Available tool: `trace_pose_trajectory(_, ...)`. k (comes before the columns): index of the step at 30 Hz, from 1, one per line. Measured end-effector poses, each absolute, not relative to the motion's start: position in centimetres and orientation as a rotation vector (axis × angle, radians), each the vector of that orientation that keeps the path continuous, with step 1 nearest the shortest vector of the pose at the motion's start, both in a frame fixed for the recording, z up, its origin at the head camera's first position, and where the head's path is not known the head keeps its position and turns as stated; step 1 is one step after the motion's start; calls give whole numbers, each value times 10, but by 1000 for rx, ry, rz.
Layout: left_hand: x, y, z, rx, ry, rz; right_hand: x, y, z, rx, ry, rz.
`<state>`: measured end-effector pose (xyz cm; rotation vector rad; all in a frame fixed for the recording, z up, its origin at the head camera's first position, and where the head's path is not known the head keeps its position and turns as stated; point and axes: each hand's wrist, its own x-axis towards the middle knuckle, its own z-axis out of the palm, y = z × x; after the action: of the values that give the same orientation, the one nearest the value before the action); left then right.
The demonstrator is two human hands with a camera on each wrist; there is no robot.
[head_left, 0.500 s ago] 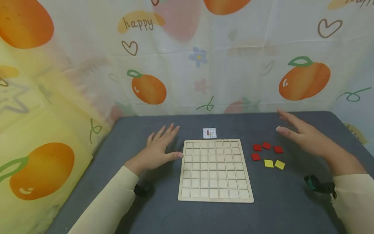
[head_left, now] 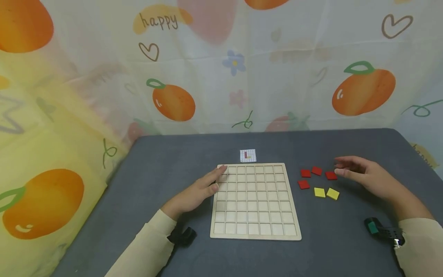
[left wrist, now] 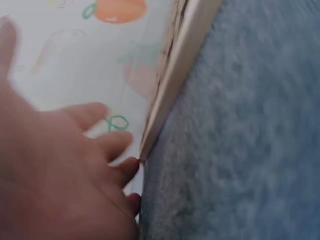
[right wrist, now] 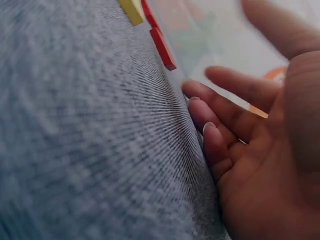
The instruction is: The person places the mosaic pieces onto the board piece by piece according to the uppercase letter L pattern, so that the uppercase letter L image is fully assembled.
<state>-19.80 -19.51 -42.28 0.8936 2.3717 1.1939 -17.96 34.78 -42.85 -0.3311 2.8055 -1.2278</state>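
Note:
A light wooden grid board lies flat on the grey table. At its left edge is my left hand, fingers extended over the upper left corner. In the left wrist view those fingers are spread, with fingertips right at the board's edge. My right hand is low over the table at the right, fingers loosely bent and holding nothing. Its thumb tip is right by the rightmost red square tile. Several red tiles and two yellow tiles lie between that hand and the board.
A small printed card with a grid and coloured blocks lies behind the board. The grey table meets a fruit-patterned cloth at the back and left. Each wrist carries a black camera mount.
My left hand has moved right, onto the board's upper left edge, its fingers closer together. The right hand has come down toward the red tiles, its fingers more bent.

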Motion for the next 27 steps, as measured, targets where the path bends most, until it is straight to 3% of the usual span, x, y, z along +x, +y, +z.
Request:
trace_pose_trajectory(8,-196,-190,-432,924,2573,811,-180,346,-434,-347,2833,-1145)
trace_pose_trajectory(27,-195,-193,-434,920,2600,689,-177,332,-437,-283,2938,-1174)
